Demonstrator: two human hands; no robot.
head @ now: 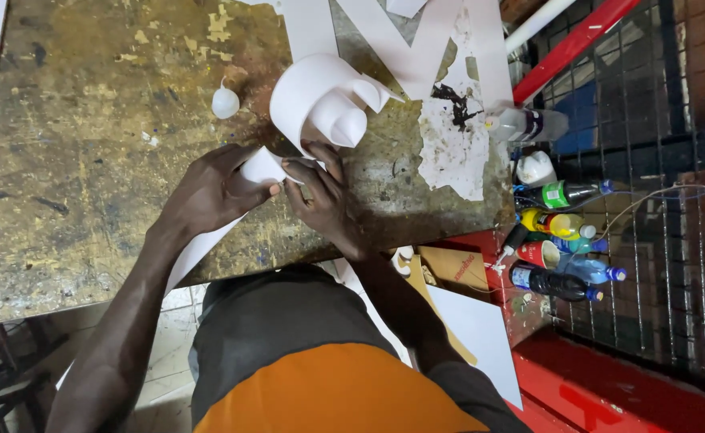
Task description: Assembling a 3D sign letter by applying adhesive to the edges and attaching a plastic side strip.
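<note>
My left hand (212, 188) and my right hand (324, 196) pinch a white strip of thin sheet material (262, 167) between them on a worn, paint-stained table (96, 120). The strip runs from under my left forearm up into a curled white roll (320, 96) that stands just beyond my fingers. Both hands press the strip's bend with fingertips touching it. A small white teardrop-shaped piece (225, 102) lies on the table to the left of the roll.
Large white cut-out shapes (416, 48) lie at the table's far edge, beside torn white paper with dark smears (452, 136). Several plastic bottles (565, 232) and a glue bottle (525, 124) sit to the right by a red frame and wire grille (649, 160).
</note>
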